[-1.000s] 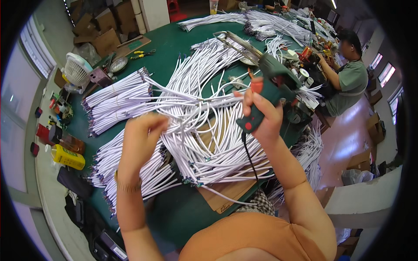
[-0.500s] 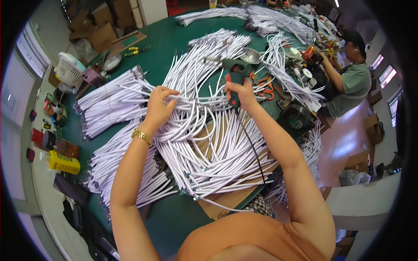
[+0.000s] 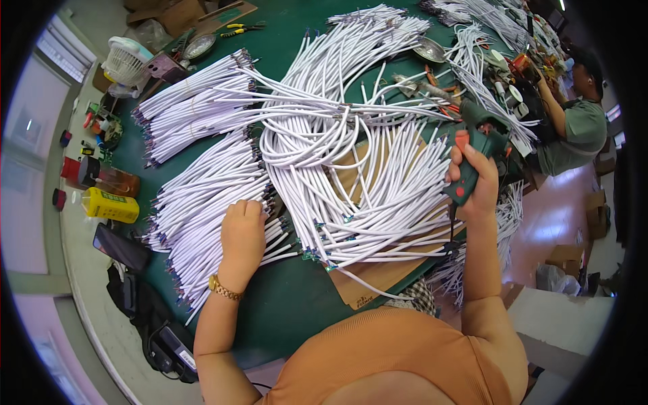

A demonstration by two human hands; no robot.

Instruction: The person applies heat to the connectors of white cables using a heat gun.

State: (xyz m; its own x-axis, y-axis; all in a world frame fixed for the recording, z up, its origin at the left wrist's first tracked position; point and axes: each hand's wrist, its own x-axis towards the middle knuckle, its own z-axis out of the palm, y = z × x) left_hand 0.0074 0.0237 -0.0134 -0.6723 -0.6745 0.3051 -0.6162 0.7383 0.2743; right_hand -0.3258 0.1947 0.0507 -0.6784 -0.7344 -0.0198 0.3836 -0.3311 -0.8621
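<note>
My right hand point(image 3: 478, 179) grips the handle of a dark green heat gun point(image 3: 480, 131) with red parts and a cord. Its metal nozzle points up and left, near the middle cables. My left hand point(image 3: 244, 236) rests on a bundle of white cables point(image 3: 202, 196) at the left, fingers curled together at their ends; what the fingertips pinch is partly hidden. Between my hands lies a large tangle of white cables point(image 3: 304, 148), with joined ends point(image 3: 347, 113) crossing its middle. Lower cable ends carry small blue-green tips point(image 3: 324, 260) over brown cardboard point(image 3: 358, 290).
Another cable stack point(image 3: 196, 101) lies at the upper left, near a white fan point(image 3: 128, 64) and yellow-handled pliers point(image 3: 239, 29). A yellow bottle point(image 3: 111, 204) stands by the left edge. Orange-handled tools point(image 3: 432, 77) lie near the nozzle. A co-worker point(image 3: 577, 128) works at the right.
My left hand has let go of the middle cables and moved down to the lower left bundle. My right hand has drawn the heat gun right and toward me. The view has shifted.
</note>
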